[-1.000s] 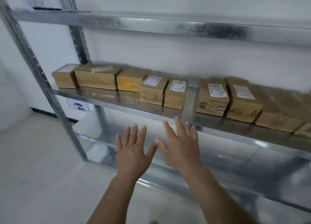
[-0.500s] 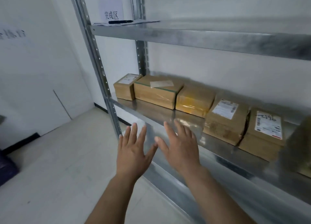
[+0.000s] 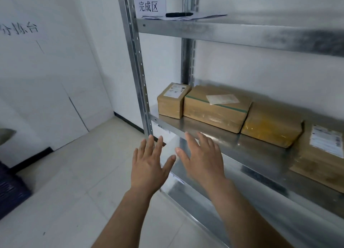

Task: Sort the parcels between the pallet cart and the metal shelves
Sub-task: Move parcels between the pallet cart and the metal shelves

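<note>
shelving of grey metal (image 3: 232, 32) fills the right side of the view, and it now sits further right and nearer than half a second ago, since the view has swung left; more of the white wall (image 3: 46, 70) with its faint lettering shows, and the far end of the parcel row has slipped out of sight. tiled floor (image 3: 70, 182) spreads below on the left, where a dark blue crate-like thing (image 3: 11, 190) shows more of itself at the left edge than before. on the middle shelf four parcels remain in view, side by side: a long brown parcel (image 3: 214, 110) with a green band, a yellowish parcel (image 3: 270, 126) touching its right end, a labelled parcel (image 3: 320, 154) cut by the right edge, and a small labelled parcel (image 3: 172, 100) at the left end beside the upright. on the top shelf a black pen (image 3: 178, 14) lies on papers below a paper sign (image 3: 149, 1). both hands keep the same pose as earlier: the left hand (image 3: 149, 165) and the right hand (image 3: 202, 160) are raised with fingers straight and spread wide, holding nothing, thumbs close together, in front of the middle shelf's edge and apart from the parcels.
</note>
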Available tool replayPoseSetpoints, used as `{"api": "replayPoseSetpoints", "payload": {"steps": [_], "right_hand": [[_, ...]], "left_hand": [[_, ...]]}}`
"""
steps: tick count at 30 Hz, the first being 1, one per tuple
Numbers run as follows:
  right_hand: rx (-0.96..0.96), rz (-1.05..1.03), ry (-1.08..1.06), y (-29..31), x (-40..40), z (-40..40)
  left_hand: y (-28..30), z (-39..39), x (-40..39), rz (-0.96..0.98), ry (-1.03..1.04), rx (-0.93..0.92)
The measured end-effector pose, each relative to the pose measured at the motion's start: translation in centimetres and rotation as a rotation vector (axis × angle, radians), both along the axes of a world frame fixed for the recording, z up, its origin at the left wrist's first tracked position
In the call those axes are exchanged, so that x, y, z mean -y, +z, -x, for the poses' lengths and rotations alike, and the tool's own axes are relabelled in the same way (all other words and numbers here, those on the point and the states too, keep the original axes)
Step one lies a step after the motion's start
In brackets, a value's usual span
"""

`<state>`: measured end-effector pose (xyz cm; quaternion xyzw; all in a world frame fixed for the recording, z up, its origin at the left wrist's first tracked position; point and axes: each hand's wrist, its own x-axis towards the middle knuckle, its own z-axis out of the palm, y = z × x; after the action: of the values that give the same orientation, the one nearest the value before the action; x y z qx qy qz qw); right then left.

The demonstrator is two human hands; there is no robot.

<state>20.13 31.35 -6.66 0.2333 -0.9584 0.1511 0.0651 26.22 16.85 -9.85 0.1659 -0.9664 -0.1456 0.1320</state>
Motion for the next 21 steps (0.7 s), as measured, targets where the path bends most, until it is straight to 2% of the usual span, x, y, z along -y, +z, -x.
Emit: {"api": "replayPoseSetpoints", "payload": {"steps": [10, 16, 21], "right_hand": [[0.038, -0.019, -0.102, -1.5, 5.2, 7.8], [0.081, 0.028, -0.141, -2.0, 7.2, 15.5], [0.148, 0.08, -0.205, -2.4, 8.8, 21.5]], "left_hand": [[-1.5, 9.0, 6.2, -0.078, -0.085, -0.014], [-0.3, 16.8, 8.8, -0.083, -0.125, -0.034], [0.9, 23.3, 10.9, -0.192, -0.125, -0.003]]}}
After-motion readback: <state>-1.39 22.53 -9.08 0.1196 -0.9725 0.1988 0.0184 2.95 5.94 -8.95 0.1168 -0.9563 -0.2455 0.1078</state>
